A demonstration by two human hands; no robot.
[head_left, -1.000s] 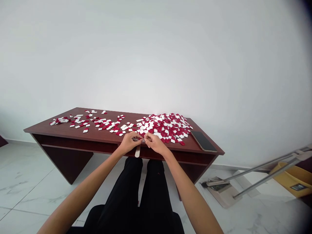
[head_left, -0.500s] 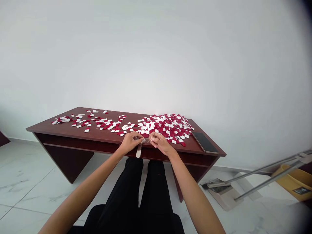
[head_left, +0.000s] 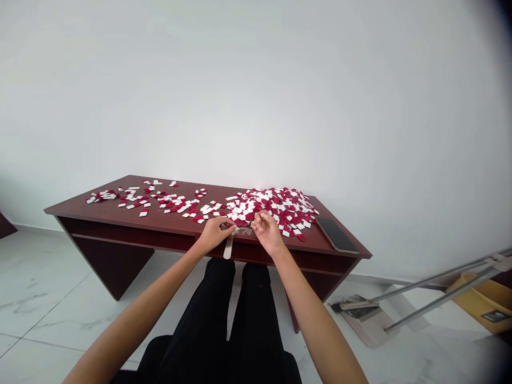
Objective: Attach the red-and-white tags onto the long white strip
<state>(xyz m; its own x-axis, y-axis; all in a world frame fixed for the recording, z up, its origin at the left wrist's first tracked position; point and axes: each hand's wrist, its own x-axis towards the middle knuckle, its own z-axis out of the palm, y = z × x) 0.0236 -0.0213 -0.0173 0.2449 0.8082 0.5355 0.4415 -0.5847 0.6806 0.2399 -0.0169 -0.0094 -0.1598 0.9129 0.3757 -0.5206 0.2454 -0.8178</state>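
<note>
My left hand is at the front edge of the table, thumb and forefinger pinched together on a flat pale strip with a rounded end, which hangs down past the edge. Clear, crinkled film lies beside those fingertips. My right hand is just to the right, raised at the near side of the pile, its fingers curled in; whatever is between them is too small to make out. In front of both hands rises a heap of small red-and-white pieces, each with a rounded red end.
More red-and-white pieces are scattered across the left of the dark red table. A black tablet-like slab lies at its right end. On the floor to the right are a long-handled dustpan and a yellow bin.
My right hand has moved away from the left fingertips, to the right and up towards the heap. My left hand and the pale strip have stayed nearly still.
</note>
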